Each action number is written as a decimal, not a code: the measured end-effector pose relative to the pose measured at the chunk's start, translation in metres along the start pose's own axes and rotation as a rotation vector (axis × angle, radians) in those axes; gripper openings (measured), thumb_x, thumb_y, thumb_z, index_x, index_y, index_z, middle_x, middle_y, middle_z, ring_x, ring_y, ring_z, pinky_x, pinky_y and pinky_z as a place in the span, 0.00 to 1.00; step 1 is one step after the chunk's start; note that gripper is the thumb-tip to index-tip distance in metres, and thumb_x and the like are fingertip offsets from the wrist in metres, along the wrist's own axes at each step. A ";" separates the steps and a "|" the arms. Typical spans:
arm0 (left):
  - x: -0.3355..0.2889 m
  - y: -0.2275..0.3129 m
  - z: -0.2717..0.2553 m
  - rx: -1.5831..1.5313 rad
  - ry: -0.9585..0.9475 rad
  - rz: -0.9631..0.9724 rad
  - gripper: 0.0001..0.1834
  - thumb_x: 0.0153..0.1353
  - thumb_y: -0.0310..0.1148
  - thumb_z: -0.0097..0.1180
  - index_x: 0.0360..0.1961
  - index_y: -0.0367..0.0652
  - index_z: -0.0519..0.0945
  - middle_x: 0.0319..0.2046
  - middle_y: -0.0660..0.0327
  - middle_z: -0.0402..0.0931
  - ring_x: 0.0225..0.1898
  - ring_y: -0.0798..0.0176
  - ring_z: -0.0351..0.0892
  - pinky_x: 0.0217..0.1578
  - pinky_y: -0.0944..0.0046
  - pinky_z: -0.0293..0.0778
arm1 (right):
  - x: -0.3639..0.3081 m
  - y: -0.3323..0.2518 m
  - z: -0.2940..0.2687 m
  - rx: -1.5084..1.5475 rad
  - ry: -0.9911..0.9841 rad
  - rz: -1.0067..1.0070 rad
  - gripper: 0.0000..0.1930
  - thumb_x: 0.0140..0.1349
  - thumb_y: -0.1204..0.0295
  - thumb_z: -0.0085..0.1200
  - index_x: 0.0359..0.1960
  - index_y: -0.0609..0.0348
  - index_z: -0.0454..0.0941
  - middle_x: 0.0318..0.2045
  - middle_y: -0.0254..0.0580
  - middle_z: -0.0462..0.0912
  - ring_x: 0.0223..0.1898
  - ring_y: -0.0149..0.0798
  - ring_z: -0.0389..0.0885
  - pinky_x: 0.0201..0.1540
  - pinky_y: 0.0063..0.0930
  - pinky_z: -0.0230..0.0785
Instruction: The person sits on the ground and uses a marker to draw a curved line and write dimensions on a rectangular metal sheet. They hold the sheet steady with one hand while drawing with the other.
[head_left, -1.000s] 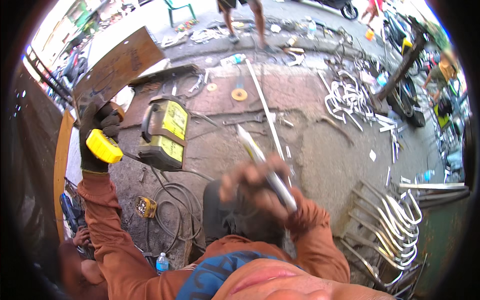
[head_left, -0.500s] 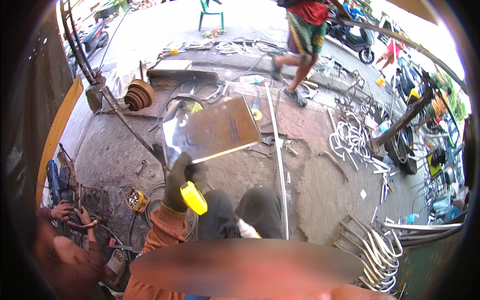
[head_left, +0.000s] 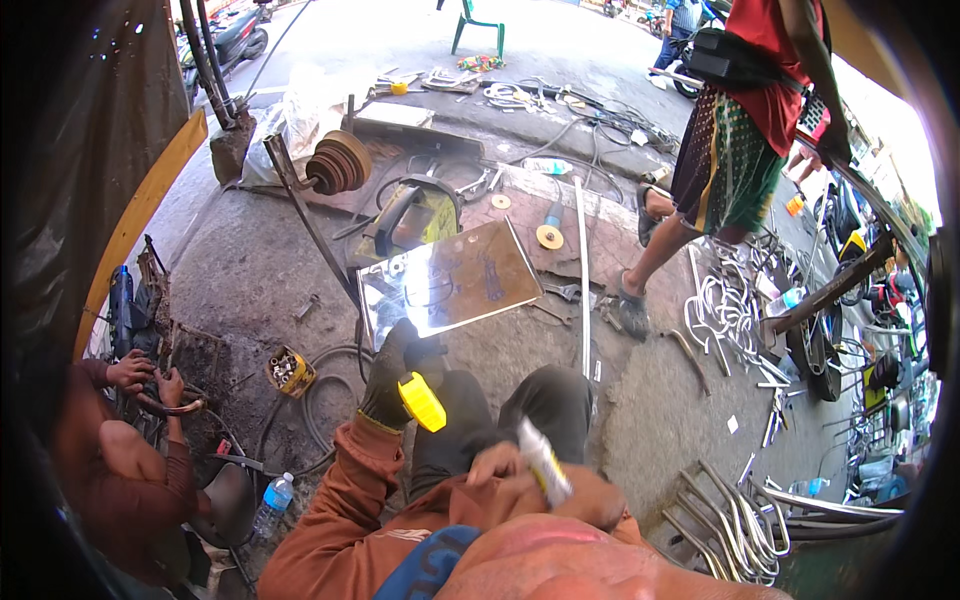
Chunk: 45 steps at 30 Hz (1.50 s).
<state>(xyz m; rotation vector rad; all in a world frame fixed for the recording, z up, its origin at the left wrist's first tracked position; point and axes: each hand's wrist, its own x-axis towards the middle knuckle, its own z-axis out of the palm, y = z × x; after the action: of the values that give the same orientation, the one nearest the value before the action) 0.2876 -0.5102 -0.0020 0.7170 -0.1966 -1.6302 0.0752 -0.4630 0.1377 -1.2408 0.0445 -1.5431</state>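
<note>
The left hand (head_left: 388,385), in a dark glove, has its fingers closed around a yellow tape-measure-like case (head_left: 422,402), and they also reach the lower left edge of a brownish, shiny sheet (head_left: 455,275). The sheet is tilted in front of the person's knees, dark marks on its face and bright glare at its left end. The bare right hand (head_left: 512,495) is close to the chest, its fingers narrowed on a white, pen-like tube (head_left: 543,462) that points up and to the left; blur hides the exact grip. Beyond the sheet, on the ground, are a yellow-green boxy machine (head_left: 425,215), a disc grinder (head_left: 550,228) and a long white bar (head_left: 583,280). A small yellow container (head_left: 291,371) of metal bits sits beside a coiled cable (head_left: 322,405). Bent metal tubes (head_left: 740,530) stand at lower right, and a person in a red shirt (head_left: 762,45) is at upper right.
</note>
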 end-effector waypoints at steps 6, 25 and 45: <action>0.001 -0.003 -0.002 0.181 -0.119 0.152 0.18 0.75 0.48 0.50 0.40 0.44 0.78 0.29 0.62 0.76 0.24 0.68 0.73 0.23 0.68 0.71 | 0.033 0.025 0.027 -0.050 0.030 -0.162 0.10 0.65 0.70 0.63 0.31 0.67 0.82 0.28 0.50 0.86 0.27 0.43 0.86 0.43 0.42 0.80; 0.008 -0.030 0.006 0.068 0.017 -0.013 0.20 0.72 0.51 0.58 0.49 0.45 0.77 0.33 0.57 0.81 0.27 0.68 0.77 0.27 0.68 0.75 | 0.016 -0.008 0.033 0.127 -0.220 0.436 0.25 0.75 0.54 0.51 0.59 0.64 0.67 0.44 0.68 0.84 0.49 0.57 0.85 0.55 0.64 0.73; 0.035 -0.084 0.013 0.248 -0.005 -0.071 0.23 0.74 0.55 0.53 0.48 0.44 0.80 0.36 0.60 0.83 0.29 0.70 0.78 0.29 0.68 0.75 | 0.011 0.037 -0.008 0.360 -0.630 0.194 0.21 0.67 0.63 0.61 0.53 0.69 0.76 0.45 0.57 0.85 0.45 0.53 0.86 0.49 0.44 0.77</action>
<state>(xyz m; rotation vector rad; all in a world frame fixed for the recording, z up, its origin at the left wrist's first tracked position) 0.2091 -0.5294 -0.0464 0.9172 -0.3863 -1.6922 0.0968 -0.4904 0.1189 -1.3287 -0.4874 -0.8929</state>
